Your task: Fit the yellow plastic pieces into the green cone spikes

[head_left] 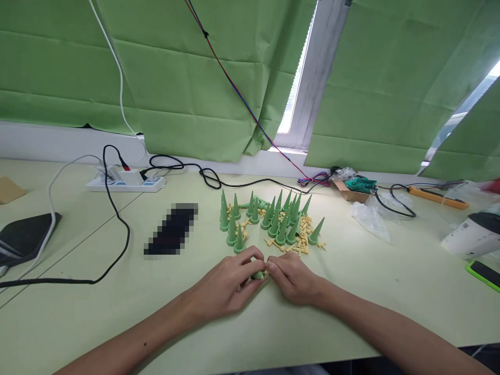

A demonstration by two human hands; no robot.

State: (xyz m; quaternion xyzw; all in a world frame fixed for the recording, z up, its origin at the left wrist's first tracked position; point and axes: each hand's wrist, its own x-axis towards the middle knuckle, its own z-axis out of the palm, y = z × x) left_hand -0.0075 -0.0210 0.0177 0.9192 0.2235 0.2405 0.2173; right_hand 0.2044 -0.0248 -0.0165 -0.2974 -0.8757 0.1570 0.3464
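Observation:
My left hand (236, 281) is closed around a small green plastic cone (258, 275), mostly hidden by the fingers. Against it, the thumb and fingers of my right hand (295, 277) are pinched together, and a bit of a small yellow plastic piece (266, 272) shows at their tips. The two hands meet low over the table. Just beyond them stands a cluster of green cones (274, 225) on round bases, most of them upright. Loose yellow pieces (303, 242) lie scattered between and beside the cones.
A pixelated dark patch (172, 229) covers something left of the cones. Behind it are a white power strip (152, 185) and a black cable (128, 234). To the right lie a cardboard box (353, 195), clear plastic bags (369, 219) and a green-edged phone (484, 273).

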